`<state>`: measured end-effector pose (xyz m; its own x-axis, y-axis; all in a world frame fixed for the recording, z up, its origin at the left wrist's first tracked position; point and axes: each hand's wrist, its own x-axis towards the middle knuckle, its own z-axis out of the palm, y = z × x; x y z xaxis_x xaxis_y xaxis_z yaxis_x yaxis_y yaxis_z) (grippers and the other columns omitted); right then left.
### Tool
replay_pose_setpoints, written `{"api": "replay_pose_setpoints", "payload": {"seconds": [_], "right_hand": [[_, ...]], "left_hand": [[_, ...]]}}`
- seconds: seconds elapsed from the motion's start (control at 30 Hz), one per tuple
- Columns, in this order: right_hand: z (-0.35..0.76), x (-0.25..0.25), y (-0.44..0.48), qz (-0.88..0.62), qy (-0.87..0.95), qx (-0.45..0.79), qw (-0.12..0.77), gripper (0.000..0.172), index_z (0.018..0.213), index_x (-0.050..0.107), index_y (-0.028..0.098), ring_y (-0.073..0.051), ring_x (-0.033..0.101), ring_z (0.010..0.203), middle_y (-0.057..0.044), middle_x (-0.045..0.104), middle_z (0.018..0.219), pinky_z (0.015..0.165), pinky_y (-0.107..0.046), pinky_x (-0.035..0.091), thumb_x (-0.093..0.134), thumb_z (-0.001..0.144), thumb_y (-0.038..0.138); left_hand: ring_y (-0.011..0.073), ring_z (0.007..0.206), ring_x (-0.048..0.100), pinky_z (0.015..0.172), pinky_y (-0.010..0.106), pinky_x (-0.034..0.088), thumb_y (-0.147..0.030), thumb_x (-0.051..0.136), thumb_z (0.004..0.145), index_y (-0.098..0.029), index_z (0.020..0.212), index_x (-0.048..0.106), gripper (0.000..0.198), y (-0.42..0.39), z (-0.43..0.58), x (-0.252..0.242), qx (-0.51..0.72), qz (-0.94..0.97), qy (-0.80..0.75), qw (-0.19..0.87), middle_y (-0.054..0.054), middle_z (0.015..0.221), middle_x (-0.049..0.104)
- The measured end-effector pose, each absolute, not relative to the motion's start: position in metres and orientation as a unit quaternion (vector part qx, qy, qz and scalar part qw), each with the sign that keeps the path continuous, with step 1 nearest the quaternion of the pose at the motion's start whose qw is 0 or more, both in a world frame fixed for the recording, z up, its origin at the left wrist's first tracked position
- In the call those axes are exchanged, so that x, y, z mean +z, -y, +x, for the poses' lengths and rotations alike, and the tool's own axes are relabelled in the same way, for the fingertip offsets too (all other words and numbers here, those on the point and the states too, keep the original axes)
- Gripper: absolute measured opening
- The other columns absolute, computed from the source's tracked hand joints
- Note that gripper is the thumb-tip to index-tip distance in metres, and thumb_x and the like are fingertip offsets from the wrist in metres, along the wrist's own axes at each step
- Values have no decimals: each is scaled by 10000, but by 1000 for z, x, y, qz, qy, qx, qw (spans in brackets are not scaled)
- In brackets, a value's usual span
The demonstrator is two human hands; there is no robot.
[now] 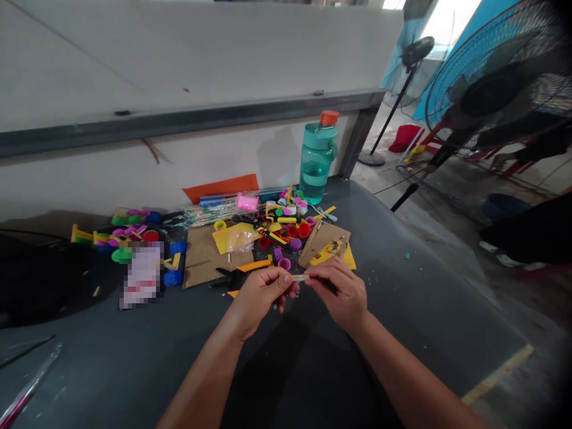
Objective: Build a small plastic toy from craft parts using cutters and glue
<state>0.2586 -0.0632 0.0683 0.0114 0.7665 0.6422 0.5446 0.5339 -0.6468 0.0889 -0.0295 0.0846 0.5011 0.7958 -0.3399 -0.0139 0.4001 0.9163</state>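
A short, pale, thin stick [300, 277] spans the gap between my two hands above the dark table [402, 333]. My left hand [263, 297] pinches its left end between thumb and fingers. Its right end sits in the fingertips of my right hand [342, 292]. Just beyond my left hand lie a black bladed piece [229, 276] and an orange strip [255, 266]. Ahead of both hands is a pile of small coloured plastic parts, with a red cap [304, 230] and a purple cap [295, 243] among them. A cardboard piece [328, 234] lies beyond my right hand.
A teal water bottle [314, 164] stands at the back, beside an orange sheet [223, 187]. Another cardboard piece [199, 253] and blue blocks [173, 278] lie left. A large fan [487, 95] stands right of the table; a person's dark-clothed leg [531, 229] shows behind.
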Motion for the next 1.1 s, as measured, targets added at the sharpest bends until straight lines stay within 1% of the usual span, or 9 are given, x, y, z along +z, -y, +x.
{"api": "replay_pose_setpoints", "payload": {"seconds": [0.17, 0.27, 0.53, 0.7, 0.8, 0.87, 0.93, 1.03, 1.1], "right_hand": [[259, 68, 63, -455, 698, 113, 542, 82, 814, 649, 206, -149, 594, 668, -23, 664, 720, 655, -321, 482, 639, 754, 150], [260, 67, 63, -445, 703, 117, 542, 83, 815, 650, 208, -150, 597, 672, -22, 669, 724, 657, -327, 484, 646, 750, 155], [261, 68, 63, -440, 702, 119, 547, 83, 818, 656, 207, -147, 596, 663, -20, 668, 721, 654, -320, 483, 644, 751, 159], [262, 69, 63, -449, 699, 116, 544, 79, 804, 657, 205, -151, 591, 662, -22, 664, 710, 648, -316, 479, 644, 748, 151], [263, 70, 63, -459, 696, 106, 542, 66, 804, 657, 204, -154, 587, 657, -23, 660, 698, 649, -318, 475, 641, 753, 165], [265, 70, 62, -466, 694, 100, 540, 58, 804, 658, 207, -154, 585, 653, -22, 658, 691, 649, -319, 472, 634, 761, 177], [265, 70, 62, -470, 693, 97, 538, 60, 808, 660, 209, -156, 587, 656, -24, 659, 696, 652, -318, 471, 632, 764, 178], [265, 70, 62, -470, 695, 98, 535, 70, 814, 660, 207, -159, 588, 666, -29, 663, 707, 658, -319, 470, 638, 759, 171], [265, 69, 62, -467, 696, 96, 537, 75, 816, 659, 202, -158, 587, 662, -29, 662, 705, 654, -320, 469, 642, 755, 163]], "left_hand": [[44, 471, 435, 402, 148, 328, -329, 650, 723, -116, 640, 591, 236, 30, 90, 79, 273, 379, -371, 803, -2, 579, 537], [37, 449, 426, 387, 143, 307, -298, 678, 698, -102, 607, 592, 232, 29, 90, 77, 267, 350, -360, 823, 0, 542, 527], [39, 452, 439, 379, 141, 298, -271, 718, 649, -100, 595, 599, 215, 29, 90, 76, 257, 331, -365, 831, 5, 540, 540], [43, 454, 437, 392, 149, 322, -326, 699, 662, -112, 602, 600, 244, 27, 90, 74, 256, 371, -383, 806, -2, 541, 536], [64, 477, 465, 426, 177, 376, -364, 659, 690, -128, 657, 627, 240, 24, 87, 77, 276, 461, -429, 726, 2, 585, 561], [87, 530, 508, 478, 203, 423, -350, 654, 693, -154, 757, 657, 206, 22, 84, 81, 305, 542, -458, 635, 8, 657, 600], [120, 631, 560, 565, 235, 462, -325, 659, 695, -190, 858, 670, 212, 22, 81, 85, 339, 625, -462, 529, 22, 757, 638], [164, 806, 590, 711, 279, 469, -285, 632, 736, -218, 906, 675, 187, 24, 79, 89, 368, 726, -430, 390, 44, 867, 661], [165, 830, 593, 745, 285, 460, -260, 610, 762, -221, 904, 675, 161, 27, 79, 89, 370, 767, -404, 333, 46, 872, 667]]}}
